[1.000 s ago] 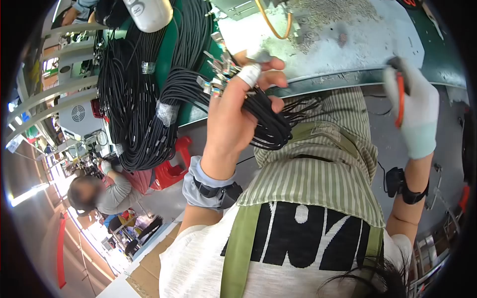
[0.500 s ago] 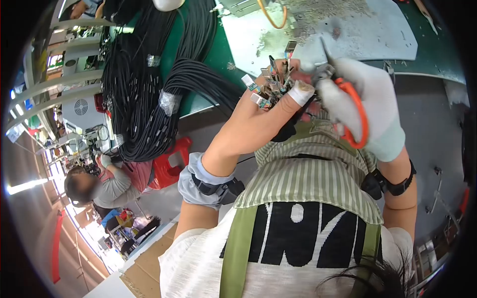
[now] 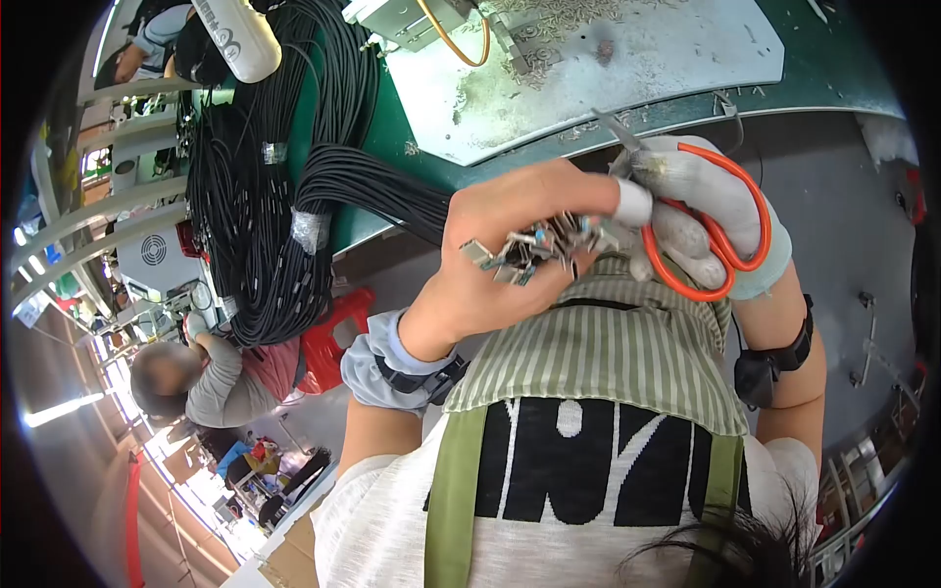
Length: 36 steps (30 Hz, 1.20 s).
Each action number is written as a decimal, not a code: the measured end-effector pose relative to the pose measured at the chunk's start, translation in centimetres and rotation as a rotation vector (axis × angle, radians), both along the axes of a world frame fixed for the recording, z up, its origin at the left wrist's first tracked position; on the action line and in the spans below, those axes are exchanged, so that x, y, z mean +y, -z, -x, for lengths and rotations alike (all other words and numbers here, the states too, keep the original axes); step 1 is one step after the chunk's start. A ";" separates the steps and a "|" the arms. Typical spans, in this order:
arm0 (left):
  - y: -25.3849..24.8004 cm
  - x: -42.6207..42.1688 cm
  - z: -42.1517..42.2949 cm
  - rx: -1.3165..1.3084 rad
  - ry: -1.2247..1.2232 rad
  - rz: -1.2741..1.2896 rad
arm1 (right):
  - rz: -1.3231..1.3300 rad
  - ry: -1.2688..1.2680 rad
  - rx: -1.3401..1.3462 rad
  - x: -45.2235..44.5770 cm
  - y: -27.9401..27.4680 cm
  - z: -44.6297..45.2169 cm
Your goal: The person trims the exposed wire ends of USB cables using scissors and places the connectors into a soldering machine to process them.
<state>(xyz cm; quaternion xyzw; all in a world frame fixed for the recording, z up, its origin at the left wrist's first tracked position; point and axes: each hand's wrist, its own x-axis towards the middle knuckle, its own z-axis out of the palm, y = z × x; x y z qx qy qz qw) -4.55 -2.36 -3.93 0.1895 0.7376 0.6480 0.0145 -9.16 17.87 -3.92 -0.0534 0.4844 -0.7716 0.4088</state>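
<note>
The left hand (image 3: 490,220) is curled tightly around a bunch of small metal plugs (image 3: 534,250), their ends poking out between the thumb and fingers just in front of the striped apron (image 3: 598,363). White tape (image 3: 634,202) wraps one finger of this hand. To its right, the right hand (image 3: 696,176), in a pale glove, grips a pair of scissors (image 3: 720,240) by their orange handles, with the grey blades pointing far and left, just beside the taped finger. Whether the gloved fingertips touch the plugs is hard to tell (the two hands overlap there).

Left of the hands, a thick bundle of black cables (image 3: 368,181) crosses the near edge of the green surface (image 3: 387,147) and passes out of sight behind the left hand. More black cables (image 3: 255,216) hang further left, with clear wrap (image 3: 310,231) around one bundle. On the far side, a pale board (image 3: 461,113) lies on the surface, strewn with small scraps (image 3: 559,44), with a metal box (image 3: 407,22) at its left end.
</note>
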 end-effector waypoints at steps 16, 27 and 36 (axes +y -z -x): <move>-1.6 0.3 -0.4 -0.383 -0.014 -0.380 | -0.421 -0.008 0.470 -1.0 -2.8 -1.7; -0.7 0.9 0.5 -0.499 -0.318 -0.008 | -1.064 0.315 1.534 -0.7 -1.6 -2.7; -0.2 1.6 0.2 -0.354 -0.360 -0.042 | -1.110 0.207 1.474 -1.1 -2.0 -3.3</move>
